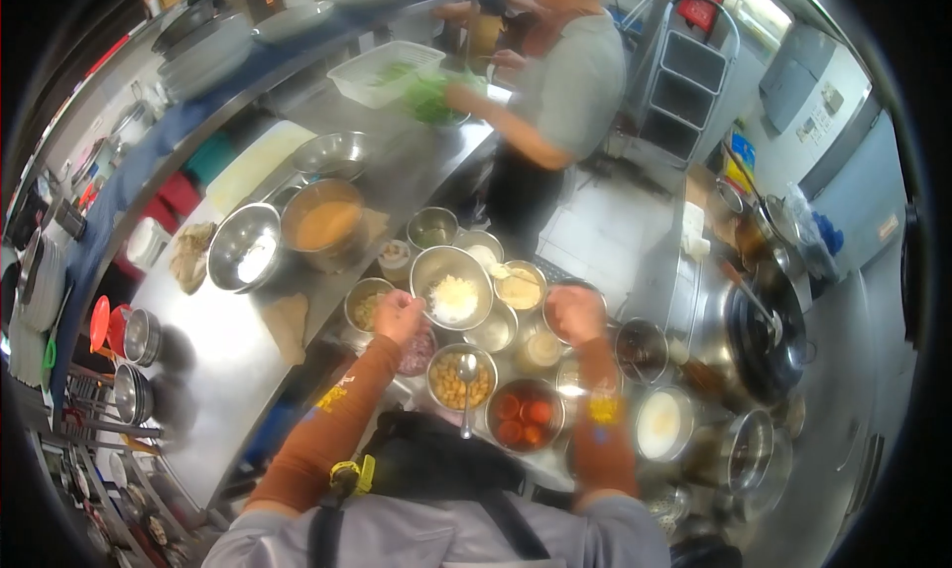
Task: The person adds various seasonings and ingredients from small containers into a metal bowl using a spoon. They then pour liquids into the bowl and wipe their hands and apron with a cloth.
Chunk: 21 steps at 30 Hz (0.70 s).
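Holding the steel bowl [451,259] by its rim, left hand [399,317] has little room.

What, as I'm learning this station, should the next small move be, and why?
Probably bring the bare, brown-sleeved right hand over the round, shiny metal bowl of pale, crumbly food: the left hand is at that bowl's rim, where it could steady it, while the right hand is off to the side.

Text: none readable | yellow sleeve print [604,407]: blurred | posted papers [819,112]: too small
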Each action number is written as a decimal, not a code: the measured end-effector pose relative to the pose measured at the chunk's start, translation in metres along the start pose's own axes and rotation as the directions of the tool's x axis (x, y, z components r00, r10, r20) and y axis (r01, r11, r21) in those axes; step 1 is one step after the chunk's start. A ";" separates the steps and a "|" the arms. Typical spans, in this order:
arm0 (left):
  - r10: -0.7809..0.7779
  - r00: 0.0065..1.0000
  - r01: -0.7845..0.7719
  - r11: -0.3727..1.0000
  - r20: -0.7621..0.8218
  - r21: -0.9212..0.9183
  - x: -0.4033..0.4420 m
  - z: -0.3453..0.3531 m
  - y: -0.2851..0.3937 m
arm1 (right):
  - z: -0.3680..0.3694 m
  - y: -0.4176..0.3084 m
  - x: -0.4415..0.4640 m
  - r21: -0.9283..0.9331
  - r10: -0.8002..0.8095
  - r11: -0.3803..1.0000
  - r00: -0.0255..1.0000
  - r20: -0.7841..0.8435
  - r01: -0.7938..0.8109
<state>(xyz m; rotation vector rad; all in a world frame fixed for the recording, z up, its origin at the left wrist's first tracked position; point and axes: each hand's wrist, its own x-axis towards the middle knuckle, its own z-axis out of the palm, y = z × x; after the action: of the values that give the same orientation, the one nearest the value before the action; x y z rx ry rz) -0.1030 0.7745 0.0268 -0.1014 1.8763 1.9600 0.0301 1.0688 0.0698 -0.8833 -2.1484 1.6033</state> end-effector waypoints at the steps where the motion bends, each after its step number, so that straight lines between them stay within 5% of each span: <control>1: -0.001 1.000 0.001 1.000 -0.002 -0.010 -0.001 0.001 0.000 | 0.009 -0.007 -0.008 -0.184 -0.205 0.962 0.979 0.011 0.203; 2: -0.007 1.000 0.007 1.000 0.001 -0.028 -0.003 0.000 -0.002 | 0.017 -0.021 -0.018 -0.353 -0.394 0.851 0.917 0.057 0.388; 3: -0.010 1.000 0.011 0.999 0.004 -0.046 -0.003 0.000 -0.002 | 0.021 -0.038 -0.029 -0.430 -0.382 0.822 0.921 0.069 0.373; 6: -0.010 1.000 0.009 0.993 -0.006 -0.116 -0.014 -0.010 0.005 | 0.026 -0.081 -0.058 -0.447 -0.648 0.700 0.759 -0.067 0.558; 9: -0.037 0.999 0.033 0.988 -0.027 -0.149 -0.038 -0.041 0.015 | 0.021 -0.082 -0.059 -0.431 -0.643 0.727 0.750 -0.154 0.535; 13: -0.038 0.995 0.018 0.977 -0.092 -0.211 -0.073 -0.097 0.024 | 0.012 -0.037 -0.032 -0.624 -0.627 0.618 0.779 -0.024 0.478; 16: -0.042 0.980 -0.003 0.975 -0.196 -0.223 -0.100 -0.142 0.022 | 0.008 0.031 -0.006 -0.861 -0.360 0.384 0.913 0.194 0.334; 21: -0.010 0.946 -0.057 0.979 -0.324 -0.195 -0.127 -0.212 0.019 | 0.016 0.003 -0.020 -0.714 -0.649 0.514 0.760 0.038 0.475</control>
<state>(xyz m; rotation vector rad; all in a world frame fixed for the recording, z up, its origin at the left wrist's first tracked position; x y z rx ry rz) -0.0439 0.5372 0.0689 -0.4909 1.8678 2.2584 0.0366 1.0448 0.0636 -0.3888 -2.4956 0.3132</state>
